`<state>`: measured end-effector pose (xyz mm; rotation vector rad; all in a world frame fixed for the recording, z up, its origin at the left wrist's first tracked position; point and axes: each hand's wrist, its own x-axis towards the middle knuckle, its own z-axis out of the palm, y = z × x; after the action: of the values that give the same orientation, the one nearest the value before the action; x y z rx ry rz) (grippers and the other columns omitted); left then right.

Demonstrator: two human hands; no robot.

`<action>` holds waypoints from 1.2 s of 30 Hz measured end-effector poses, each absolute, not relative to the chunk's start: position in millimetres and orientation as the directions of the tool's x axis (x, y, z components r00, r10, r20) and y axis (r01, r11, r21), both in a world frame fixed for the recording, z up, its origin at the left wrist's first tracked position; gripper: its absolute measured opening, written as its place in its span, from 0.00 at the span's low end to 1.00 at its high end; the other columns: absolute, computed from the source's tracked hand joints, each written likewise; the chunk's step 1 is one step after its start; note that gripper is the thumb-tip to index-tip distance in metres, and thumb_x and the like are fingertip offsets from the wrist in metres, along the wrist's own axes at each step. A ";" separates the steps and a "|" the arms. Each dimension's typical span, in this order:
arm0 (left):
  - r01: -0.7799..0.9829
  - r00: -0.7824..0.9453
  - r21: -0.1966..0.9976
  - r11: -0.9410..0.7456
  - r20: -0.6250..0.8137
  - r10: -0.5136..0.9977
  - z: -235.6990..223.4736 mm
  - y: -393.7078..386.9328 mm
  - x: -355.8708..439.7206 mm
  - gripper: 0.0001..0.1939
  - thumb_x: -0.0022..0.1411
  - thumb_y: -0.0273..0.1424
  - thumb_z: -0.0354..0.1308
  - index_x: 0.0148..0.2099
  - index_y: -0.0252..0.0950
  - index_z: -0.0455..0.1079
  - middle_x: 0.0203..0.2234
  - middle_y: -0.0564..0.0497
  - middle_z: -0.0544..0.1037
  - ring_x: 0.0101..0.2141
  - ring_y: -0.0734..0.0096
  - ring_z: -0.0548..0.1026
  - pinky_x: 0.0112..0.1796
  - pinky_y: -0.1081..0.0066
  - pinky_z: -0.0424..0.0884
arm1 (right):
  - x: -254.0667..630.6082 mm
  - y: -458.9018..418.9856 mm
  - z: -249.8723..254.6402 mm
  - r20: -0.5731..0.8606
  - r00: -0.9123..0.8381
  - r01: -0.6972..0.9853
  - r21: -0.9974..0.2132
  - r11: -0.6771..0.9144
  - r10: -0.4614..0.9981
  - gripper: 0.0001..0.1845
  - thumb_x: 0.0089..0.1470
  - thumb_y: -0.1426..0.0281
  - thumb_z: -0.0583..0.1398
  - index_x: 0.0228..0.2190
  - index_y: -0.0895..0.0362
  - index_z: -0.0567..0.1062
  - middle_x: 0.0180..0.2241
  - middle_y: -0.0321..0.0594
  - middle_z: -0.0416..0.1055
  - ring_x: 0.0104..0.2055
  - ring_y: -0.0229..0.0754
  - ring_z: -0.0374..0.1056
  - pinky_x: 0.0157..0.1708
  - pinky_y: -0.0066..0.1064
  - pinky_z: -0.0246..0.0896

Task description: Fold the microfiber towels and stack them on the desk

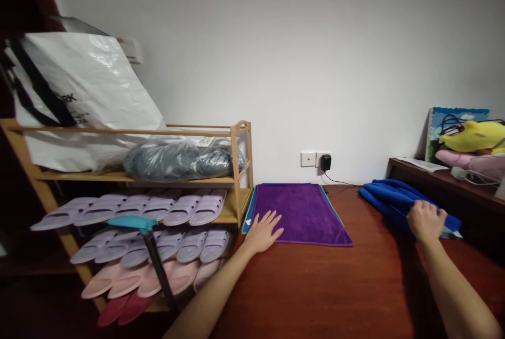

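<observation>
My left hand [263, 229] lies flat with fingers spread on the near left corner of a purple cloth [303, 211], which is laid out on the dark red table [315, 286] over a teal-edged cloth beneath it. My right hand [426, 219] is closed on the top of a stack of folded blue cloths [394, 198] at the table's right side.
A bamboo shoe rack [236, 171] stands left of the table, holding rows of lilac and pink slippers, a plastic-wrapped dark bundle and a white bag. A black pole with a teal handle [136, 223] leans before it. A wall socket with charger [324, 162] sits behind. Plush toys [473, 136] lie on a raised shelf at right.
</observation>
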<state>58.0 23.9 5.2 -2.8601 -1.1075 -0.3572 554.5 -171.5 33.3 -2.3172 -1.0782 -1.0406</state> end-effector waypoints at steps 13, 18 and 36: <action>0.653 0.719 0.091 -0.752 0.238 0.653 13.1 18.4 58.7 0.25 0.68 0.42 0.42 0.64 0.41 0.55 0.64 0.45 0.52 0.63 0.55 0.47 0.57 0.45 0.45 | 314.1 -312.4 -10.6 0.609 0.130 0.969 0.090 -0.232 0.783 0.16 0.57 0.59 0.49 0.27 0.54 0.70 0.24 0.39 0.70 0.25 0.40 0.66 0.28 0.30 0.56; 0.595 0.763 0.106 -0.797 0.236 0.602 30.5 -21.8 57.2 0.26 0.68 0.36 0.42 0.67 0.41 0.47 0.66 0.47 0.46 0.64 0.62 0.43 0.58 0.49 0.46 | 326.1 -315.8 7.4 0.431 0.440 0.889 -0.331 -0.316 0.788 0.23 0.58 0.49 0.46 0.33 0.52 0.70 0.30 0.39 0.73 0.29 0.41 0.70 0.30 0.29 0.61; 0.072 0.972 0.112 -0.991 0.215 0.095 14.9 -228.4 69.6 0.36 0.60 0.32 0.55 0.66 0.30 0.46 0.64 0.37 0.47 0.64 0.54 0.44 0.59 0.57 0.50 | 302.2 -333.6 -20.6 0.371 0.325 0.939 -0.235 -0.250 0.870 0.27 0.60 0.53 0.41 0.45 0.52 0.72 0.48 0.44 0.70 0.46 0.49 0.69 0.44 0.40 0.63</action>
<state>69.6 -228.4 14.9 -3.2226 -0.1362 -0.3602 302.2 -333.6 -20.6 -2.1865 -1.5995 -0.2299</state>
